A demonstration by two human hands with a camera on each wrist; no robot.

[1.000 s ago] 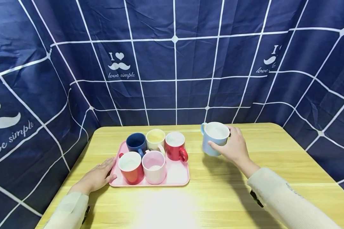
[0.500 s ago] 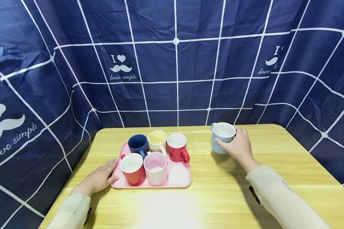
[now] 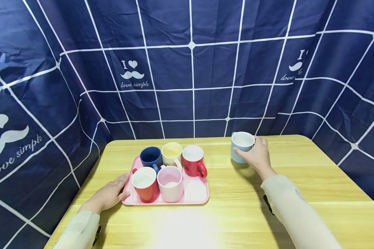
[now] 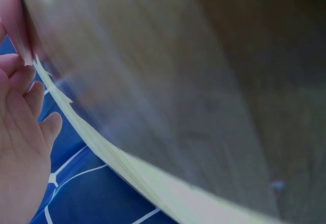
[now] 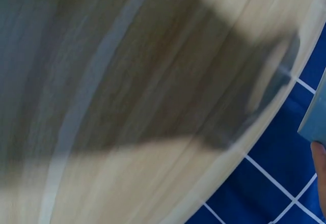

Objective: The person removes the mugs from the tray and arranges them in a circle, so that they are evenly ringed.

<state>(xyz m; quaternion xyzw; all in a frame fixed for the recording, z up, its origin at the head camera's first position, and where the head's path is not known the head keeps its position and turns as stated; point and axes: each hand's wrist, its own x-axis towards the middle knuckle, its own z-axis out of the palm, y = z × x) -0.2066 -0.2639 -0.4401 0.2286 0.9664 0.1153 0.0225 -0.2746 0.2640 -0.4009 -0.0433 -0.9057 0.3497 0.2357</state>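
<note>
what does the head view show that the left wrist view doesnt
Only the head view shows the five ceramic mugs on the pink plastic tray, the right hand gripping the light blue ceramic mug, and the curtain's moustache prints. Only the left wrist view shows a close, blurred stretch of the wooden table's edge from low down. Both share the left hand, fingers straight beside the pink tray, the yellow wooden table and the navy grid curtain.
</note>
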